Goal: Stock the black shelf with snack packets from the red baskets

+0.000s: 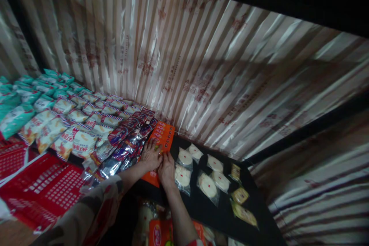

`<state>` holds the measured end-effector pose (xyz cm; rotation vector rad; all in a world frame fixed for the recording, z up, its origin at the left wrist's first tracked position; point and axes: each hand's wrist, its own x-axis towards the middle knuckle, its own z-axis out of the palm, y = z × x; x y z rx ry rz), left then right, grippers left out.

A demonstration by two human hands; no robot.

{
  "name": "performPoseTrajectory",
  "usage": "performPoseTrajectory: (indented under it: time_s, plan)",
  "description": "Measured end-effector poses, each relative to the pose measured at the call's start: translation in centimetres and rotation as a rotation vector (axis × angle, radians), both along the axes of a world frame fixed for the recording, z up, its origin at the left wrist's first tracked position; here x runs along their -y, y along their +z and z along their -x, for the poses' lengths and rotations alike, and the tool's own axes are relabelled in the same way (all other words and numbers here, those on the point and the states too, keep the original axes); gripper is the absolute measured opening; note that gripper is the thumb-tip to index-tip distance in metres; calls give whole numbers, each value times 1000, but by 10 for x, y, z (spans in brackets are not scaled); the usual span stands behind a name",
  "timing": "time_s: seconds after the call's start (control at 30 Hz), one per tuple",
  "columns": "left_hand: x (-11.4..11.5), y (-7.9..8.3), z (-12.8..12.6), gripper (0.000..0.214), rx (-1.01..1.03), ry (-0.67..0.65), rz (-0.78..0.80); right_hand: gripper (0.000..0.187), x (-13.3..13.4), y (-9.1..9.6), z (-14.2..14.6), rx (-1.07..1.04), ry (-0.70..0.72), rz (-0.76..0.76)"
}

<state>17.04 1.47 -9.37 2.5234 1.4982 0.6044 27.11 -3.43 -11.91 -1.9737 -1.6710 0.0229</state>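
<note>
Two flat orange packets with printed round pictures lie in a row on the dark shelf, end to end. My left hand rests palm down on the orange, fingers stretched out and slightly apart, a ring on one finger. Beside it, my right hand has its fingers drawn together at the packets' right edge, closed on that edge. Both hands hide the part where the packets meet. Shiny purple and silver packets lie just left of my left hand.
Clear bags of round pale crackers and small yellow packets sit to the right. White snack bags and teal bags fill the left. Red baskets stand in front. A pleated curtain hangs behind; more orange packaging shows below.
</note>
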Motion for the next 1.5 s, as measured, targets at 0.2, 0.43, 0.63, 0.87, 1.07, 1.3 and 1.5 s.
performPoseTrajectory:
  time_s: [0.2,0.43,0.63,0.87,1.07,1.3,1.5]
  plan:
    - [3,2,0,48,7,-30,-31,43,4,0,2,-45,-18,-72]
    - [21,8,-3,44,17,-74,-48,43,22,15,4,-82,-8,-34]
    - [49,10,-8,41,17,-157,30,44,54,22,1,-101,13,2]
    - [97,13,-9,45,83,-201,131,48,99,25,-5,-120,106,-5]
    - [139,11,-6,48,155,-302,162,46,145,29,-10,-107,211,31]
    - [201,-13,1,50,286,-401,167,34,198,27,-15,-3,260,228]
    - [246,-46,3,58,209,-401,227,38,214,11,-30,35,332,385]
